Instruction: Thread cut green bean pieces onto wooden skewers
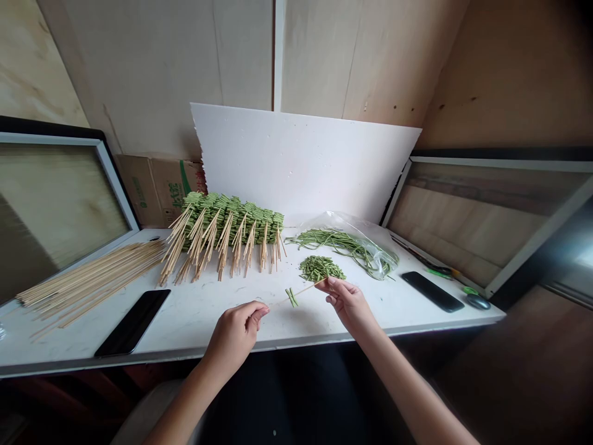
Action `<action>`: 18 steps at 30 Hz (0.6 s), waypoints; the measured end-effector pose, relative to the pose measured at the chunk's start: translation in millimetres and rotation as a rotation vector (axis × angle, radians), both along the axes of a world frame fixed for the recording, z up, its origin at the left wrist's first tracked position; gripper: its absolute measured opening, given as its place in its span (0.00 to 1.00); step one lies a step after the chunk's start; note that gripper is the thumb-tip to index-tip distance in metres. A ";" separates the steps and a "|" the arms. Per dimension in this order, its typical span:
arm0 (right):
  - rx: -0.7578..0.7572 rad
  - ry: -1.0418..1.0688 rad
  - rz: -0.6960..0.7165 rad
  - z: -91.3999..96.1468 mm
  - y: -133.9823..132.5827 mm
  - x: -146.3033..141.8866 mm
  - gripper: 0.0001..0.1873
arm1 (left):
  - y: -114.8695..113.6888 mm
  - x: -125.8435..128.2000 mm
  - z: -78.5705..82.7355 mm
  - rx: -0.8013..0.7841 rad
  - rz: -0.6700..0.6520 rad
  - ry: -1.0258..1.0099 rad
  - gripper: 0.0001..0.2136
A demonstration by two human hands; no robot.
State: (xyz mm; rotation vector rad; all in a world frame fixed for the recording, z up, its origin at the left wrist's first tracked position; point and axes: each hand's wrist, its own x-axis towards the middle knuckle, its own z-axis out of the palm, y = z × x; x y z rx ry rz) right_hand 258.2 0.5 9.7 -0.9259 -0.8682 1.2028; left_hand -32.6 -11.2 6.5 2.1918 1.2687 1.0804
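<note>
A thin bamboo skewer (303, 290) with a few short green bean pieces (291, 297) threaded on it spans the gap between my hands, just above the white table (194, 315). My left hand (236, 334) pinches its near end. My right hand (347, 300) is closed at its far end, beside a small pile of cut green bean pieces (320, 268).
A row of finished bean skewers (227, 238) lies at the back, bare skewers (88, 281) at the left. Long beans spill from a clear bag (356, 244). Two black phones (134, 321) (432, 290) lie on the table. A white board (301, 161) leans behind.
</note>
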 end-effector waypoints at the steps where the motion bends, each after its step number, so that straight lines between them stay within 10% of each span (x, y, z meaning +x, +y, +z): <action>1: 0.001 -0.011 -0.007 0.3 0.1 0.3 0.18 | 0.2 -0.2 -0.6 0.003 0.000 0.002 0.15; 18: 0.055 -0.173 0.018 4.3 -3.2 5.1 0.13 | -1.3 -1.3 1.0 0.019 -0.007 0.013 0.14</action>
